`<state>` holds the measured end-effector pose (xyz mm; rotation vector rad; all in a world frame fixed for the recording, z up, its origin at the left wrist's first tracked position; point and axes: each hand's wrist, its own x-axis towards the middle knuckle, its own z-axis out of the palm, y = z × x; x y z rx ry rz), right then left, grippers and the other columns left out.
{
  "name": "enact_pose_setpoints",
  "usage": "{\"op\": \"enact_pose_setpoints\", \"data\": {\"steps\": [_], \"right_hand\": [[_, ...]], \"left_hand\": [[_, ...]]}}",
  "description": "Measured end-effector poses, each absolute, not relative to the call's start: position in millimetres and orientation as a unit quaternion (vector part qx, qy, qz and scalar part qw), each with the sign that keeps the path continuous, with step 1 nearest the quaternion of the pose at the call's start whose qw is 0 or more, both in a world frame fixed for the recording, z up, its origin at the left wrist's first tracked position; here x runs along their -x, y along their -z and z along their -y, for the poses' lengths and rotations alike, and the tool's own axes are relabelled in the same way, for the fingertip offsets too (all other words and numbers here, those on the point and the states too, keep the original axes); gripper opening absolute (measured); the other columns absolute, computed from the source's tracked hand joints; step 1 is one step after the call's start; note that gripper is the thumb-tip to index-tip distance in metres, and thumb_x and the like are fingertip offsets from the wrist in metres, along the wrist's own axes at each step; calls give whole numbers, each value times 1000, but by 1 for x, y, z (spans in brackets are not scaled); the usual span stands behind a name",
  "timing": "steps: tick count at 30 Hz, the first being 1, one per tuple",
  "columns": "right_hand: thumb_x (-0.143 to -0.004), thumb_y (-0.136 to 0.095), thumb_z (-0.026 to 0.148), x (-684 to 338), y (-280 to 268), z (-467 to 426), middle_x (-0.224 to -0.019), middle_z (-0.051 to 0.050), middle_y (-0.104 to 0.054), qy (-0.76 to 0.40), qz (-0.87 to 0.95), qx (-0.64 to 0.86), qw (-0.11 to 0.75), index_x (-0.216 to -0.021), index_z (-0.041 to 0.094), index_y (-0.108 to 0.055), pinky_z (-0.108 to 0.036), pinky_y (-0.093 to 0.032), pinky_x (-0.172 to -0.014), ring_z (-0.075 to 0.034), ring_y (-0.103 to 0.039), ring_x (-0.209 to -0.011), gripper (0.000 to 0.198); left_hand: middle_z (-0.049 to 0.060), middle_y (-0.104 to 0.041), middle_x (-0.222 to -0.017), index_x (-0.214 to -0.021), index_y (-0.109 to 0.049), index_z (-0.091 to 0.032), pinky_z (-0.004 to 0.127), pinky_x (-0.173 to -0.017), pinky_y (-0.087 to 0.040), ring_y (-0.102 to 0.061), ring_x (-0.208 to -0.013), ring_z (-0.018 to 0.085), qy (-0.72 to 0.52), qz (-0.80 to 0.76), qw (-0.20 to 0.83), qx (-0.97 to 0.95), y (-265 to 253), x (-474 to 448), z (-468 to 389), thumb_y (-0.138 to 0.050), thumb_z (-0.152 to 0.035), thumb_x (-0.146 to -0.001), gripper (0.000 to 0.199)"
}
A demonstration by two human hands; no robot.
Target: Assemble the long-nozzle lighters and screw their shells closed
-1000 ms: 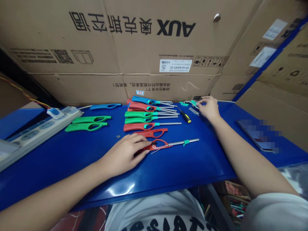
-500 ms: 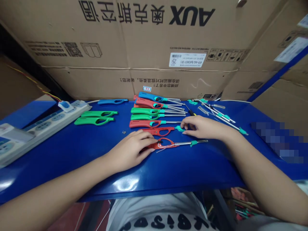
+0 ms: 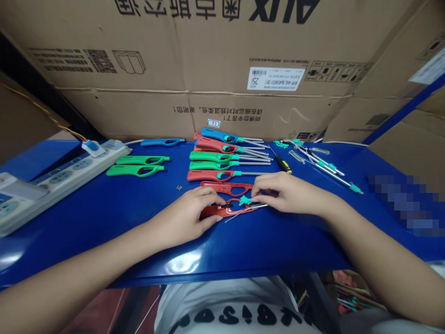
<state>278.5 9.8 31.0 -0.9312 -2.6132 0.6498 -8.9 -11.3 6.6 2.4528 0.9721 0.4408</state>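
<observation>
My left hand [image 3: 187, 213] is closed around the rear of an orange-red lighter half-shell [image 3: 209, 212] lying on the table. A black part and thin white wires show inside that shell, and a metal tube [image 3: 259, 206] runs out to its right. Between the fingertips of my right hand [image 3: 290, 192] is a turquoise lighter trigger [image 3: 244, 200], held just over the shell's finger loop. My right fingers hide the tube's far end. Just behind lies another red half-shell [image 3: 222, 187], and a short clear rod [image 3: 231, 218] rests in front.
Several assembled lighters [image 3: 212, 164] are lined up behind the hands. Green shells [image 3: 135, 170] and a blue shell [image 3: 162, 142] lie left, near a power strip [image 3: 66, 178]. A screwdriver [image 3: 283, 163], metal tubes [image 3: 333, 172] and small screws [image 3: 179, 188] lie about. Cardboard [image 3: 215, 79] stands behind.
My right hand has picked up the turquoise trigger from the table and brought it left and nearer, over the shell. My left hand stays on the shell. The view has shifted slightly.
</observation>
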Motion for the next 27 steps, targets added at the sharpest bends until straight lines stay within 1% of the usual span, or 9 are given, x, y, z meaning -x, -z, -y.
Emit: {"op": "enact_pose_setpoints", "data": {"steps": [4,10,16,22,27], "right_hand": [[-96,-60,23,-267,-16,-11,-88,-5,-68,-222,911,301,174,-91,17,-69,-27,-47,-74,-15,-63,-81,12],[-95,-60,18,-258,-2,-12,-92,-5,-67,-252,909,287,170,-92,17,-69,-27,-48,-75,-15,-63,-82,9],[-96,-59,18,-259,-4,-12,-91,-6,-67,-264,906,268,192,-92,15,-70,-26,-49,-76,-15,-63,-83,12],[-97,-54,15,-258,-3,-10,-96,-7,-67,-237,919,263,172,-97,17,-71,-28,-50,-79,-16,-64,-87,17],[-97,-54,16,-255,-1,-8,-96,-7,-68,-237,917,262,187,-93,17,-70,-28,-50,-78,-16,-64,-86,16]], "left_hand": [[7,-68,-115,-117,-68,-21,39,-96,-52,-63,-110,24,-158,-355,238,-890,-6,10,11,-64,-23,-93,24],[7,-68,-115,-117,-68,-23,37,-94,-53,-63,-109,23,-166,-343,236,-894,-5,11,10,-63,-25,-94,24],[6,-68,-113,-115,-68,-23,35,-92,-53,-64,-107,22,-169,-338,230,-897,-5,10,10,-62,-25,-94,21],[8,-67,-113,-115,-68,-21,37,-90,-55,-66,-102,22,-169,-351,232,-891,-5,10,11,-63,-27,-94,23],[7,-67,-112,-114,-68,-21,37,-89,-56,-67,-99,22,-167,-356,239,-888,-6,9,12,-63,-29,-94,22]]}}
